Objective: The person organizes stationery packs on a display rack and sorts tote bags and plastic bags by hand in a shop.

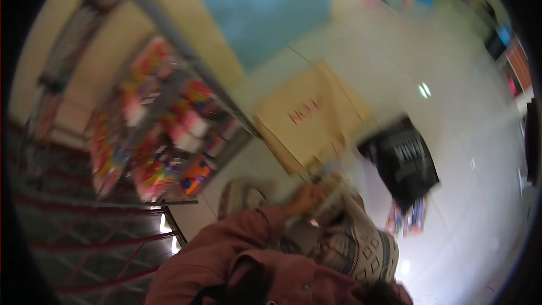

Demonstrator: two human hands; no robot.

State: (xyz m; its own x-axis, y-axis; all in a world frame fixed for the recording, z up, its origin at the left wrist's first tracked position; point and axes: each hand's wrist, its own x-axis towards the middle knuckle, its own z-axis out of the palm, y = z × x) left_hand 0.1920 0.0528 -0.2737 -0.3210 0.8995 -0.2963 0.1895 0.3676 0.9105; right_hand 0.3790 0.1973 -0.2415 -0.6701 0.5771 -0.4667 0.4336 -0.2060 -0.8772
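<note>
My left hand (305, 199) reaches out of a reddish-brown sleeve at the lower middle, its fingers bent around or against something pale and blurred (333, 195). Motion blur hides what the pale thing is. Just beyond it on the floor is a large tan bag (305, 118) with red lettering. To the right lies a black plastic bag (403, 161) with pale print, and a colourful packet (407, 217) shows at its lower end. My right hand cannot be made out.
On the left, a metal rack (192, 62) holds bright packets (155, 164). Dark shelving with red edges (96, 245) is at the lower left. A shoe (240, 196) and patterned cloth (375, 251) are close to my body. Goods stand along the far right.
</note>
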